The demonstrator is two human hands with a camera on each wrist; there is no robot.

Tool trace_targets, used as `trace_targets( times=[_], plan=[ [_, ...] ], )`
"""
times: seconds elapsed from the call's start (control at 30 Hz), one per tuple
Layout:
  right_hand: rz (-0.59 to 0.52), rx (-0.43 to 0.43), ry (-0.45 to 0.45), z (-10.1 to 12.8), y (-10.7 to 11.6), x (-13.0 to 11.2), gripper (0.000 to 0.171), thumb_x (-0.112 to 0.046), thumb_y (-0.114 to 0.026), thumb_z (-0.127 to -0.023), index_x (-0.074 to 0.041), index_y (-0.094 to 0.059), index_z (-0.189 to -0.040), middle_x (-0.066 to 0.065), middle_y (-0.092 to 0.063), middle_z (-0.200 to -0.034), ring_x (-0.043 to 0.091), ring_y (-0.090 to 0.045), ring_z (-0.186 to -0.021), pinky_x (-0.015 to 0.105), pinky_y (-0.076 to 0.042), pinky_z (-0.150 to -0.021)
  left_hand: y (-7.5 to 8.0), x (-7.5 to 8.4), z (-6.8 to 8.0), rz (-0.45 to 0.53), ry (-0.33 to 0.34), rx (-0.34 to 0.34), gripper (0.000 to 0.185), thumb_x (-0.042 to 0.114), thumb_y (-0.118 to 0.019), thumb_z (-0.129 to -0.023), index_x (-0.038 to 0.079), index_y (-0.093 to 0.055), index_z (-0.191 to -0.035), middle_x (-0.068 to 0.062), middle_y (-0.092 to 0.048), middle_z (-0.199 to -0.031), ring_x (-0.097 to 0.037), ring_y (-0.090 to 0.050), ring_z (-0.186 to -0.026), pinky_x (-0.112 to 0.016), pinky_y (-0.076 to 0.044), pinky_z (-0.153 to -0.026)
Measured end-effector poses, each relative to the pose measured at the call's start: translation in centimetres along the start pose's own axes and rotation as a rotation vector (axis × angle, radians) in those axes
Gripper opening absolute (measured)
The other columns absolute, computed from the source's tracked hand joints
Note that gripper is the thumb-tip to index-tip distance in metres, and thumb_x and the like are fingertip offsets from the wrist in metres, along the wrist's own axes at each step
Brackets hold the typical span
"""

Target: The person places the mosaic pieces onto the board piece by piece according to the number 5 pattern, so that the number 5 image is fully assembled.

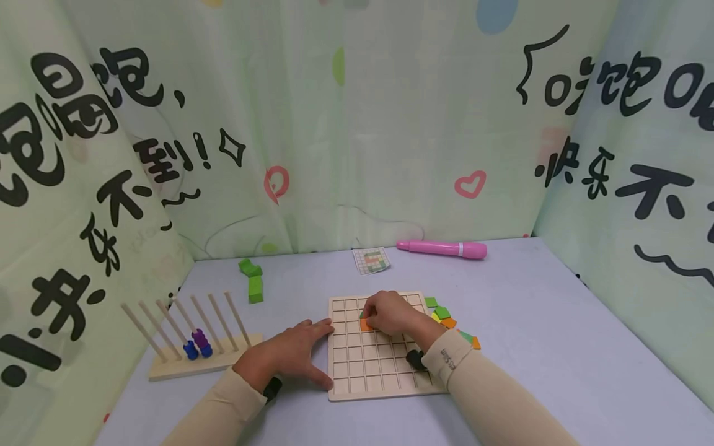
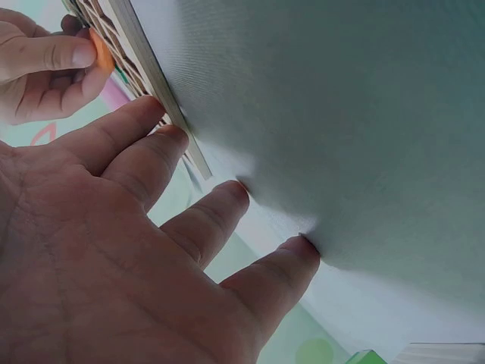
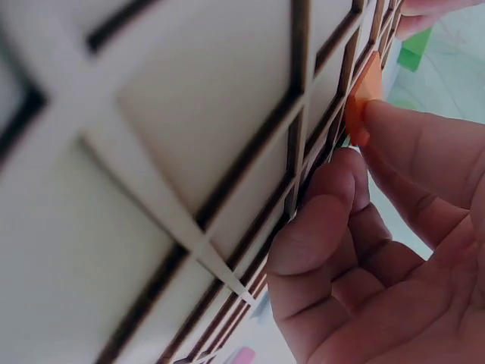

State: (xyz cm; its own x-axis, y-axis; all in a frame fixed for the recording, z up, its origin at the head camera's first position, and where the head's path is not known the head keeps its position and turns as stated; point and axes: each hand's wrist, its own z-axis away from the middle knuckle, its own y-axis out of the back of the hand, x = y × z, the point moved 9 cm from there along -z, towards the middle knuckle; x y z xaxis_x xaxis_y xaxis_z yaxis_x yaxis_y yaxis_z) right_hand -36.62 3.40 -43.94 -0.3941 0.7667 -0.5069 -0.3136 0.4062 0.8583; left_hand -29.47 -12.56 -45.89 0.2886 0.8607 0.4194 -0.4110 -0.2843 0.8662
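Observation:
A wooden grid board (image 1: 348,370) lies flat on the table, its squares marked off by raised strips. Over its upper part, my right hand (image 1: 390,311) pinches an orange tile (image 3: 369,83) between thumb and fingers, the tile tilted at a grid square. A bit of green tile (image 1: 361,314) shows beside those fingers. My left hand (image 1: 295,352) rests along the board's left edge, thumb and fingers spread; in the left wrist view its fingers (image 2: 212,224) reach out straight, two of them against the board's side.
Green, yellow and orange tiles (image 1: 442,313) lie scattered along the board's right side. At left stands a wooden peg rack (image 1: 195,367) with blue and purple beads. Green blocks (image 1: 255,289), a patterned grid card (image 1: 371,261) and a pink marker (image 1: 443,249) lie toward the back, before a curtain.

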Motion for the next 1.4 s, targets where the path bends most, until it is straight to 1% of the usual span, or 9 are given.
trace_targets(
  times=[0.1,0.2,0.4,0.57,0.77,0.9,1.0,1.13,1.4],
  plan=[
    [0.029,-0.001,-0.01,0.1,0.0,-0.2,0.009,-0.008,-0.07,-0.096,-0.014,-0.075,-0.093,-0.004,-0.069,-0.085,0.013,-0.059,-0.08,0.036,-0.054,-0.08,-0.1,0.0,0.0,-0.003,-0.001,0.0,0.107,0.057,-0.093,-0.068,0.016,-0.047,-0.155,0.001,-0.038,-0.167,-0.038,-0.035,-0.153,-0.06,-0.038,-0.118],
    [0.017,0.002,-0.016,0.5,0.3,-0.3,0.007,-0.008,-0.07,-0.096,-0.013,-0.075,-0.095,-0.004,-0.069,-0.088,0.014,-0.058,-0.082,0.037,-0.054,-0.081,-0.1,0.0,0.0,-0.011,-0.004,0.003,0.107,0.056,-0.093,-0.068,0.016,-0.047,-0.155,0.001,-0.038,-0.167,-0.038,-0.035,-0.152,-0.06,-0.038,-0.117],
    [-0.06,0.0,0.02,1.6,1.5,0.2,0.008,-0.009,-0.068,-0.098,-0.011,-0.075,-0.102,-0.003,-0.068,-0.092,0.013,-0.056,-0.081,0.033,-0.05,-0.077,0.0,-0.1,0.1,-0.015,0.01,0.007,0.106,0.056,-0.093,-0.067,0.017,-0.048,-0.154,0.001,-0.038,-0.167,-0.037,-0.036,-0.152,-0.06,-0.039,-0.116],
    [-0.12,-0.001,0.042,2.8,2.8,1.3,0.013,-0.012,-0.067,-0.099,-0.007,-0.074,-0.109,-0.002,-0.07,-0.096,0.012,-0.058,-0.083,0.033,-0.051,-0.077,0.1,0.0,0.1,-0.011,0.032,0.01,0.106,0.055,-0.095,-0.066,0.017,-0.049,-0.154,0.002,-0.038,-0.167,-0.038,-0.035,-0.153,-0.06,-0.038,-0.117],
    [-0.164,-0.008,-0.041,4.8,4.0,4.1,0.015,-0.013,-0.068,-0.099,-0.006,-0.073,-0.11,-0.001,-0.07,-0.097,0.014,-0.058,-0.088,0.034,-0.052,-0.08,0.0,0.0,0.0,-0.013,0.027,0.01,0.107,0.055,-0.095,-0.066,0.016,-0.049,-0.154,0.001,-0.039,-0.166,-0.036,-0.039,-0.15,-0.058,-0.04,-0.117],
    [-0.169,-0.004,-0.086,6.7,4.8,6.2,0.013,-0.014,-0.068,-0.099,-0.006,-0.072,-0.108,-0.001,-0.068,-0.094,0.016,-0.057,-0.083,0.033,-0.05,-0.073,-0.1,0.0,-0.1,-0.016,0.023,0.007,0.107,0.056,-0.094,-0.066,0.016,-0.049,-0.154,0.001,-0.039,-0.166,-0.036,-0.038,-0.151,-0.058,-0.039,-0.117],
    [-0.151,0.006,-0.118,7.7,5.4,7.8,0.013,-0.014,-0.068,-0.099,-0.006,-0.072,-0.108,0.0,-0.068,-0.094,0.016,-0.056,-0.081,0.032,-0.05,-0.07,-0.1,-0.1,-0.1,-0.014,0.032,0.008,0.107,0.056,-0.095,-0.066,0.017,-0.049,-0.154,0.001,-0.039,-0.167,-0.037,-0.036,-0.152,-0.059,-0.038,-0.118],
    [-0.109,0.024,-0.158,8.6,6.1,9.5,0.015,-0.014,-0.07,-0.098,-0.005,-0.073,-0.109,0.001,-0.069,-0.097,0.017,-0.057,-0.085,0.032,-0.051,-0.073,-0.1,-0.3,0.0,-0.006,0.04,0.012,0.108,0.057,-0.095,-0.065,0.017,-0.048,-0.154,0.002,-0.038,-0.167,-0.038,-0.033,-0.154,-0.06,-0.037,-0.118],
    [-0.041,0.055,-0.257,9.7,6.8,12.2,0.016,-0.016,-0.072,-0.096,-0.005,-0.073,-0.108,0.004,-0.068,-0.095,0.019,-0.057,-0.087,0.032,-0.051,-0.074,-0.2,-0.1,-0.1,0.001,0.019,0.011,0.108,0.056,-0.095,-0.066,0.015,-0.048,-0.155,0.0,-0.04,-0.166,-0.038,-0.034,-0.153,-0.059,-0.037,-0.119]
  ],
)
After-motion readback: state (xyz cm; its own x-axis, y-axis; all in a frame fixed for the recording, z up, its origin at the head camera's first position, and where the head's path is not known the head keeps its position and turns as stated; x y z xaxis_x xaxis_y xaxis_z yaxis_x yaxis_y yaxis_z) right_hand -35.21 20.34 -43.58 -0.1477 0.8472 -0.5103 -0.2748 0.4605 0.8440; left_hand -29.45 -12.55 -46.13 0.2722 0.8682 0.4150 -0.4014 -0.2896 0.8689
